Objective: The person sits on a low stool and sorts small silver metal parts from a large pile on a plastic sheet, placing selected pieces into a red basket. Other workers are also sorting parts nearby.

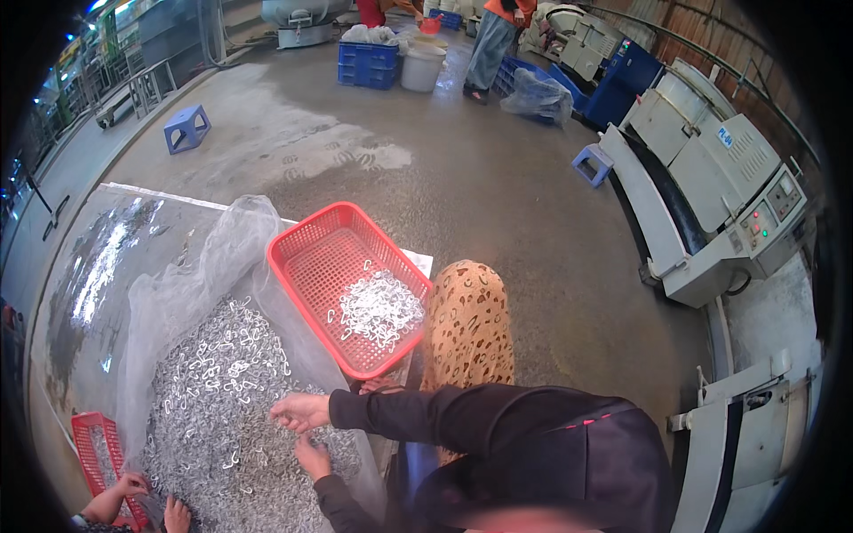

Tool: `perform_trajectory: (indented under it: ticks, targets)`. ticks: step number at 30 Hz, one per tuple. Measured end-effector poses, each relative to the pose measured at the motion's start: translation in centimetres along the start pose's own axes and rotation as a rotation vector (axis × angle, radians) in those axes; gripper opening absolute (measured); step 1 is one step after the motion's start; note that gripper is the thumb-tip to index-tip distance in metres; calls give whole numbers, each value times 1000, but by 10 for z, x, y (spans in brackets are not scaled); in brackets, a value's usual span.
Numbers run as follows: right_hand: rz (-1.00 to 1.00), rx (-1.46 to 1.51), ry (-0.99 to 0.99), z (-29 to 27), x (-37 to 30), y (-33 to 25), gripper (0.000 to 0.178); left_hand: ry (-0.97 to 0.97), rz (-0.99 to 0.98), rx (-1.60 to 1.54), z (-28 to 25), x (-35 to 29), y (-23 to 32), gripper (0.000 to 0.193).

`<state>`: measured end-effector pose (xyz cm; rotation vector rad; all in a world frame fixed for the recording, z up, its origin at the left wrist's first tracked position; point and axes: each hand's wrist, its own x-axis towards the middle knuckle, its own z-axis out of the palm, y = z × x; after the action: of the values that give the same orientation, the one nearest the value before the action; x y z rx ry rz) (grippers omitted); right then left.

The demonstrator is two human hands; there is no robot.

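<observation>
A wide heap of small grey metal hook-like pieces (209, 444) lies on a translucent plastic sheet (160, 311), with shinier pieces scattered on top. Over its right edge is my right hand (302, 413), its fingers pinched together; what they hold is too small to make out. Just below it, my left hand (313, 458) is curled close to the heap, its fingertips partly hidden. Beyond my hands stands a red plastic basket (306, 266), with a pile of bright silvery hook-like pieces (382, 306) in its nearer right end.
At lower left, another person's hands (133, 485) are beside a narrow red basket (89, 435). My leopard-print knee (471, 320) rises right of the large basket. Grey machines (711, 169) line the right side. Farther off are stools (187, 129), blue crates (366, 67), a white bucket (423, 69) and people.
</observation>
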<state>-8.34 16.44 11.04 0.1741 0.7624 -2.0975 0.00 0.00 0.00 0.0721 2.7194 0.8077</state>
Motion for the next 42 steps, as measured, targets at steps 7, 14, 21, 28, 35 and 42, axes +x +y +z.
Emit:
perform_trajectory:
  ticks: [7, 14, 21, 28, 35, 42]
  targets:
    - [-175, -157, -6, 32, -35, -63, 26, -172, -66, -1103, -151, -20, 44, 22]
    - [-179, -655, 130, -12, -61, -103, 28, -204, -87, -1021, -160, -30, 53, 24]
    - [53, -1983, 140, -31, -38, -5, 38, 193, -398, 328, -136, -56, 22, 18]
    - [135, -2212, 150, -16, -52, 83, 18, 324, 112, -152, -51, -39, 31, 18]
    - [37, -1343, 411, -35, -38, -6, 33, 231, 33, -109, -36, -32, 43, 20]
    - [16, 8, 29, -20, -45, -42, 24, 68, -293, -1102, -110, -46, 15, 41]
